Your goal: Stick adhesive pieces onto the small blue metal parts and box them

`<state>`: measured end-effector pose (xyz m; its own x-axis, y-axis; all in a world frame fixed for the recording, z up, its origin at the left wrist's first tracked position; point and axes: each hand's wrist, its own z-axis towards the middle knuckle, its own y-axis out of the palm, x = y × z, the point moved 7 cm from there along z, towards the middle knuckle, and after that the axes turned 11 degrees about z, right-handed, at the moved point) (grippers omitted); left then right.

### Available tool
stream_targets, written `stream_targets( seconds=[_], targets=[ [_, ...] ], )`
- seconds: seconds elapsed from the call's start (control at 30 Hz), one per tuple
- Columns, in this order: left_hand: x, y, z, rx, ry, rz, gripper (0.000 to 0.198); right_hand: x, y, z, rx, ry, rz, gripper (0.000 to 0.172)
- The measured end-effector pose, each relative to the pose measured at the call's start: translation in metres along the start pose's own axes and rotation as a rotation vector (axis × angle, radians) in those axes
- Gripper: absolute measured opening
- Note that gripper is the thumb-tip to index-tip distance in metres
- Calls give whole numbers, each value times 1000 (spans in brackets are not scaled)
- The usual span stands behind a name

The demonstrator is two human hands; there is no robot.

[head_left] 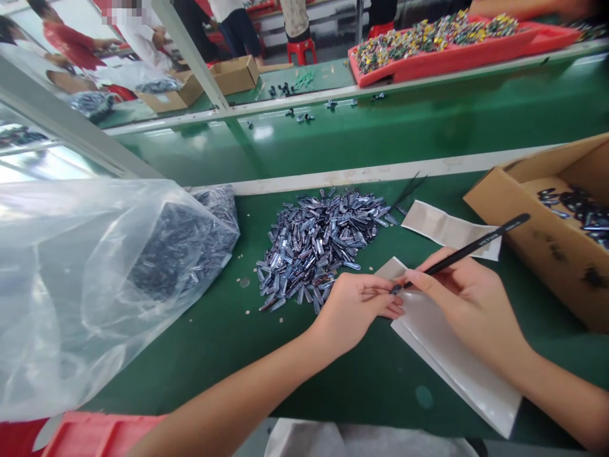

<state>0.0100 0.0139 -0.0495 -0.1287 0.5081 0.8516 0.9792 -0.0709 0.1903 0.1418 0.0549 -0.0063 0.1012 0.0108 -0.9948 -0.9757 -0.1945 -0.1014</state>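
My right hand (pixel 469 295) is closed around black tweezers (pixel 469 251), its tips pointing down and left. Those tips meet a small dark glossy part (pixel 396 289), which my left hand (pixel 354 304) pinches between its fingers. The fingers hide most of this part. Beneath both hands lies a pale sheet with a glossy surface (pixel 457 355). Left of and beyond my left hand spreads a heap of small, elongated, dark blue shiny pieces (pixel 318 241). A second pale strip (pixel 450 228) rests beyond my right hand.
At left, a clear plastic bag (pixel 95 304) holds more dark pieces. A cardboard box (pixel 537 235) with dark parts stands at right. Another black pair of tweezers (pixel 408 190) lies behind the heap. Beyond a white ledge are a green conveyor (pixel 380 136), a red tray (pixel 404 73) and several people.
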Motion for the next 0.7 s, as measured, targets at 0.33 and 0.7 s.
stream_targets(
  seconds=[0.33, 0.7],
  targets=[
    [-2, 0, 0, 15, -9, -25, 13, 0, 1, -4, 9, -60, -86, 10],
    [4, 2, -4, -35, 2, -23, 17, -13, 4, -11, 16, -264, -265, 9]
  ],
)
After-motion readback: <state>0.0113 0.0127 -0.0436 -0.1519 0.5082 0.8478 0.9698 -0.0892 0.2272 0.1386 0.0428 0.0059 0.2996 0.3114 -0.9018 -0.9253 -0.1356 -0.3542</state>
